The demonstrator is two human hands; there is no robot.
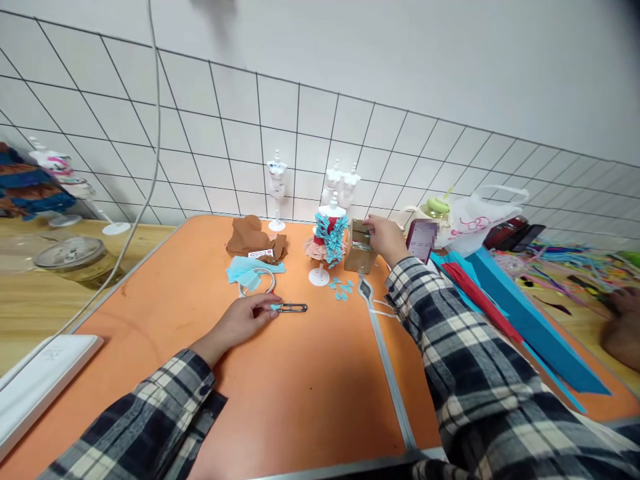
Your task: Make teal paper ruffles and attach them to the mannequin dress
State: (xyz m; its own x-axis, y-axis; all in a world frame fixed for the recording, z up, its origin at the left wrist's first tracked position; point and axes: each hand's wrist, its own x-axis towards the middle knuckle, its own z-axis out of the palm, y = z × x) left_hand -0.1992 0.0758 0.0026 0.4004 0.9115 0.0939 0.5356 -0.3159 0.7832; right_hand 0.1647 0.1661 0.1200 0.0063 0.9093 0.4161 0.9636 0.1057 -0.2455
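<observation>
My left hand [247,317] rests on the orange table, its thumb and fingers pinched around a small light-blue piece [275,307]. Against those fingertips lies a pair of dark thread snips [294,308]. My right hand [384,235] is at the top of a small cardboard box [361,259], its fingertips partly hidden at the opening. Left of the box stands a mini dress form [331,233], its red top covered in blue bows above a pink ruffled skirt. Several loose blue bows [342,288] lie by its base.
Brown fabric [247,237] and light-blue fabric [245,272] lie left of the form. White mini mannequins [277,177] stand behind. A grey strap [387,360] crosses the table. On the right are a phone [420,240], a plastic bag [475,223] and blue sheets [535,320].
</observation>
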